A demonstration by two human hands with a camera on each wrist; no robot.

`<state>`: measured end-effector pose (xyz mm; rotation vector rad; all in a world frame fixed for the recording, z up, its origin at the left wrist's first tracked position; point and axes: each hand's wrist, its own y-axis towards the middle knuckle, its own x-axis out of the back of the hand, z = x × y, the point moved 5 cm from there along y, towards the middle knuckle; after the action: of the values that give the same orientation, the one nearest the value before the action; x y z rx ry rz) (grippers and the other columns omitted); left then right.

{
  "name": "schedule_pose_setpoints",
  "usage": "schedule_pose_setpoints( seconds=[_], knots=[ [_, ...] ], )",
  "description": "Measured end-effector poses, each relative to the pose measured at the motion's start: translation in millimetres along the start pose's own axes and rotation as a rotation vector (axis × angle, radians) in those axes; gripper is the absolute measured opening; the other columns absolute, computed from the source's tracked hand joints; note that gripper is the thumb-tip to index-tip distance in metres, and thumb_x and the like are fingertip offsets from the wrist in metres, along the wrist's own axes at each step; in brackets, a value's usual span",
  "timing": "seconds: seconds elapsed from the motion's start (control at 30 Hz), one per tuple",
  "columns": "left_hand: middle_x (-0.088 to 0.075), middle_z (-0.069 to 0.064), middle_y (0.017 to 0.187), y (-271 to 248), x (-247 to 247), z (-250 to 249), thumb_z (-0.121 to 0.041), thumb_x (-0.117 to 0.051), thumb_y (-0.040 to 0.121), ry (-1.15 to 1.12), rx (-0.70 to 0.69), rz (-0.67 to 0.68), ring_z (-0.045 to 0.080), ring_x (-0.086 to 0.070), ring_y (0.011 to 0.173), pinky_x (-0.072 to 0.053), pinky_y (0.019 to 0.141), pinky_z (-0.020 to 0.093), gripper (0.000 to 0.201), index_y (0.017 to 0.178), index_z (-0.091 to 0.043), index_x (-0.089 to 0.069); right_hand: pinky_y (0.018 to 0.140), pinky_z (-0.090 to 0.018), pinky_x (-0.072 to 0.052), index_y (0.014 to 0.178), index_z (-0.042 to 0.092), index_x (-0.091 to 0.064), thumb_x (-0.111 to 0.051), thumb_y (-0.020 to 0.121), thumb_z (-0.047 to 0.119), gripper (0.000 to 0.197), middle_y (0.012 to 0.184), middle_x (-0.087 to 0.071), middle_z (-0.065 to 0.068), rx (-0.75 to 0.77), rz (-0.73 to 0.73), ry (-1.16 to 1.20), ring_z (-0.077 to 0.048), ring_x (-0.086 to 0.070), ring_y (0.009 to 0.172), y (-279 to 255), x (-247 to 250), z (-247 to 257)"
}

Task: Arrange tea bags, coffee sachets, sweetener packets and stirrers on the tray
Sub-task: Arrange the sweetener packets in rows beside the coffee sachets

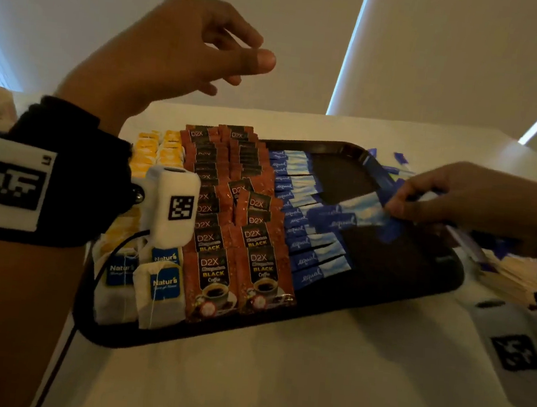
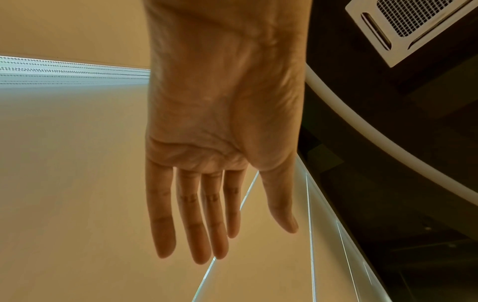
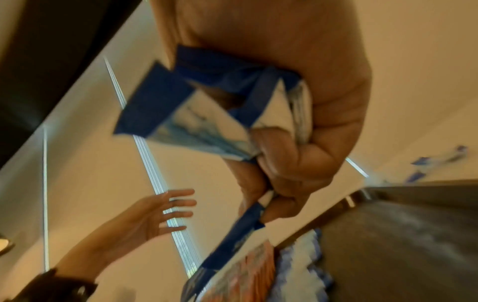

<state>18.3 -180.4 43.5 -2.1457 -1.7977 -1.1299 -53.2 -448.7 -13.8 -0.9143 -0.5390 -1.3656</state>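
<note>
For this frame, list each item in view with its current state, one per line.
Tray: on the table, right part bare.
Tea bags: laid in rows at the tray's left end.
Coffee sachets: two overlapping columns on the tray.
Sweetener packets: one overlapping column on the tray.
Held sweetener packets: pinched, over the tray.
Stirrers: piled off the tray, at its right.
Left hand: raised, empty, fingers relaxed.
Right hand: holds sweetener packets.

Dim, warm light — motion blur
</note>
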Motion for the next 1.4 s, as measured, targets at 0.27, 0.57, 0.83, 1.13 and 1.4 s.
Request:
schedule_pose_setpoints(
  seconds=[0.27, 0.57, 0.83, 1.13, 1.4],
  knots=[
    [-0.064, -0.007, 0.103, -3, -1, -6, -0.059, -0.057, 0.065, -0.016, -0.018, 0.007, 0.000, -0.062, 0.090, -0.050, 0.077, 0.025, 0.067, 0.122, -0.023, -0.058, 0.055, -0.019, -0.041, 0.078, 0.022, -0.069, -0.065, 0.080, 0.031, 0.010, 0.078, -0.065, 0.002, -0.196, 0.187, -0.104, -0.007, -0.054, 0.066, -13, -28, -24],
    [-0.062, -0.006, 0.102, -4, 4, -6, -0.061, -0.054, 0.064, -0.001, -0.019, -0.002, -0.001, -0.060, 0.089, -0.049, 0.076, 0.023, 0.072, 0.124, -0.022, -0.056, 0.044, -0.019, -0.039, 0.076, 0.012, -0.069, -0.066, 0.080, 0.023, 0.012, 0.059, -0.057, -0.003, -0.314, 0.432, -0.091, -0.011, -0.047, 0.050, -1, -44, -31],
    [-0.064, -0.001, 0.111, -5, 3, -5, -0.061, -0.053, 0.065, 0.017, -0.012, 0.004, 0.005, -0.061, 0.095, -0.050, 0.080, 0.026, 0.072, 0.124, -0.021, -0.057, 0.063, -0.022, -0.043, 0.075, 0.022, -0.068, -0.066, 0.081, 0.031, 0.011, 0.083, -0.062, -0.001, -0.284, 0.348, -0.238, -0.013, -0.053, 0.075, 5, -51, -29],
    [-0.064, -0.002, 0.111, -6, 2, -6, -0.058, -0.054, 0.067, 0.017, -0.012, 0.006, 0.003, -0.061, 0.093, -0.049, 0.078, 0.024, 0.066, 0.121, -0.021, -0.058, 0.059, -0.021, -0.042, 0.074, 0.018, -0.069, -0.072, 0.074, 0.032, 0.015, 0.087, -0.064, -0.005, -0.263, 0.278, -0.181, -0.014, -0.054, 0.078, 5, -62, -26],
    [-0.062, -0.008, 0.105, -5, 2, -6, -0.056, -0.055, 0.069, 0.033, -0.004, 0.002, 0.001, -0.060, 0.090, -0.049, 0.076, 0.023, 0.060, 0.118, -0.021, -0.060, 0.067, -0.019, -0.044, 0.084, 0.023, -0.070, -0.068, 0.076, 0.035, 0.014, 0.094, -0.067, -0.001, -0.178, 0.275, -0.252, -0.010, -0.055, 0.079, 0, -50, -20]
  ],
)
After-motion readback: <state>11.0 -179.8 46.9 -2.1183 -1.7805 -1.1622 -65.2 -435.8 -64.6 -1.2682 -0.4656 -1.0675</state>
